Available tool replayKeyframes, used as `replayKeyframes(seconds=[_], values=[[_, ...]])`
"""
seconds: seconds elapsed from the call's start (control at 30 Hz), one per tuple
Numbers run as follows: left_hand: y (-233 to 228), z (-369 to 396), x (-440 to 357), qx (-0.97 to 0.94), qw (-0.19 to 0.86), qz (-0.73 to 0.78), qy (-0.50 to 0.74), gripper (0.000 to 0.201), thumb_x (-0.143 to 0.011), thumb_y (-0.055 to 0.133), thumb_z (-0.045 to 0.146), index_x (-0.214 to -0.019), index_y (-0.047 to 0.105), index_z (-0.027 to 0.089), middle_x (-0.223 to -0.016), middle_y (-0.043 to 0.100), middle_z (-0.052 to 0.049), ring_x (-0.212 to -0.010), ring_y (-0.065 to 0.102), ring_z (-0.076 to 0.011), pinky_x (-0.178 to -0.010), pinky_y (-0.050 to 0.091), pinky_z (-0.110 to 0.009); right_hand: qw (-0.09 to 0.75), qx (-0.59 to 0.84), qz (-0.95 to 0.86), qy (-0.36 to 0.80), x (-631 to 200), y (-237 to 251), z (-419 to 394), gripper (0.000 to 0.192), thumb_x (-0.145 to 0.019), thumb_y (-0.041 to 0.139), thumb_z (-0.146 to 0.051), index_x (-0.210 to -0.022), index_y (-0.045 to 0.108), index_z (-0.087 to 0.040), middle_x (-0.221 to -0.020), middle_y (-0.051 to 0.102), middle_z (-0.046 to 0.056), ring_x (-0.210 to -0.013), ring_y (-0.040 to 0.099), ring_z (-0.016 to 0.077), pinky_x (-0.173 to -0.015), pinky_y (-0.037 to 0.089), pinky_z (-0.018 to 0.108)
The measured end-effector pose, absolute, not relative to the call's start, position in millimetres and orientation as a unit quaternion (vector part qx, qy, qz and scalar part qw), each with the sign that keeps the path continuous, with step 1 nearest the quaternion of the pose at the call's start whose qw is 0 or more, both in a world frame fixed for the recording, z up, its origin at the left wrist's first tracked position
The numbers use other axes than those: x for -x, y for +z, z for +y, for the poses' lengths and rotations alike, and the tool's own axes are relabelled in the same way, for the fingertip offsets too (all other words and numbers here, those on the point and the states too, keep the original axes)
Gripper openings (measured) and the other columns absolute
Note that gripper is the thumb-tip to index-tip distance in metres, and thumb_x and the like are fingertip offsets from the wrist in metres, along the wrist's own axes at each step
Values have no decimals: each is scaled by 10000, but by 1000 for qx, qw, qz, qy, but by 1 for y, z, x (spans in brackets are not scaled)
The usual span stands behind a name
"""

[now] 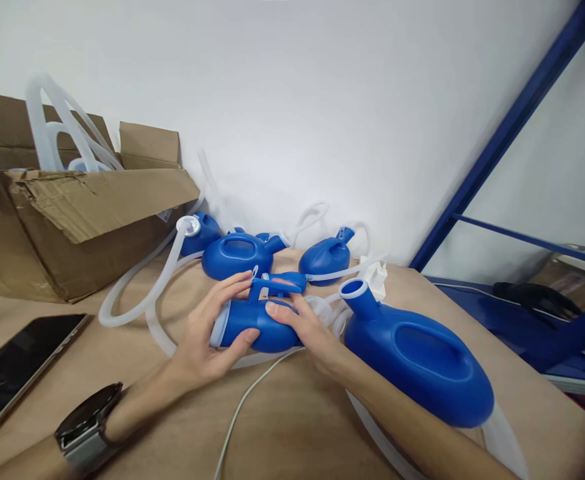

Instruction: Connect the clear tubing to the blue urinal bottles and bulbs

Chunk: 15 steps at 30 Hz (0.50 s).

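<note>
Between my hands lies a blue plastic urinal cup (240, 319) on its side, with a handle on top and a pale rim at its left end. My left hand (205, 340) grips the rim end, thumb on the front of the body and fingers behind near the handle. From the right, my right hand (315, 333) holds the other end, its thumb resting on top. To the right of my hands, a large blue urinal bottle (385, 347) has its open neck tilted up. Just behind the held cup is another small blue piece (292, 279), partly hidden, joined to a clear tube (335, 273).
Behind stand more blue bottles (239, 263) (325, 259) with clear hoses (165, 293) looping over the table. A cardboard box (97, 247) full of tubing sits at left. Nearby are a phone (17, 373), a white cable (239, 407), a white plug (375, 277) and a blue frame (502, 140).
</note>
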State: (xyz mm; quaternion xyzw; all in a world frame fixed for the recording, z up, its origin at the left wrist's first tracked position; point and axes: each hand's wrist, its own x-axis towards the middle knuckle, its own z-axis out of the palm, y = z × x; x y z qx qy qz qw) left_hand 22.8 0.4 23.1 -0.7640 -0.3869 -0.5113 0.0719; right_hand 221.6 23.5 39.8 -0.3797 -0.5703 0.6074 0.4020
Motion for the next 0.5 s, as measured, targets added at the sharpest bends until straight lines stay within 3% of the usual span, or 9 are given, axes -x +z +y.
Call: replayKeyframes(seconds=[0.07,0.1,0.2,0.27,0.37,0.5], values=[[22,7,-19,762,106,-407,-493,717,-713,724,332,-1369,448,238,-1318,628,10,-1201,617,86,-999,550,-2,460,375,-614,521,-225,36,33,1004,-718,831,-478,-1525,272,-268,-1337,607,104,-1221,605,228,-1014,500,369],[21,9,-16,761,121,-413,-485,792,-690,747,358,-1399,415,239,-1281,645,7,-1149,626,87,-996,550,-14,470,368,-646,476,-227,36,36,992,-723,833,-468,-1522,282,-267,-1356,593,111,-1242,589,236,-1037,482,392],[17,10,-12,778,158,-400,-458,931,-648,773,439,-1451,351,231,-1263,645,-9,-1094,625,88,-1011,552,-42,428,351,-734,394,-232,38,39,644,-855,723,-499,-1406,500,-249,-1414,561,99,-1314,530,233,-1094,425,394],[17,7,-12,797,185,-377,-434,898,-639,769,477,-1417,405,216,-1298,623,-16,-1145,608,83,-1046,553,-47,396,343,-757,391,-232,40,35,473,-955,591,-522,-1327,584,-230,-1383,589,82,-1299,535,216,-1104,401,370],[18,0,-15,810,221,-350,-415,727,-636,757,513,-1263,554,206,-1283,619,-3,-1239,567,73,-1075,553,-36,399,343,-751,399,-229,43,30,455,-1018,435,-567,-1125,657,-184,-1119,668,69,-1064,606,194,-966,450,331],[16,-1,-17,822,236,-318,-409,633,-640,753,506,-1169,595,197,-1247,636,1,-1245,563,75,-1060,566,-27,406,362,-725,422,-225,45,25,480,-1001,424,-592,-849,590,-169,-824,561,23,-791,513,151,-740,415,283]])
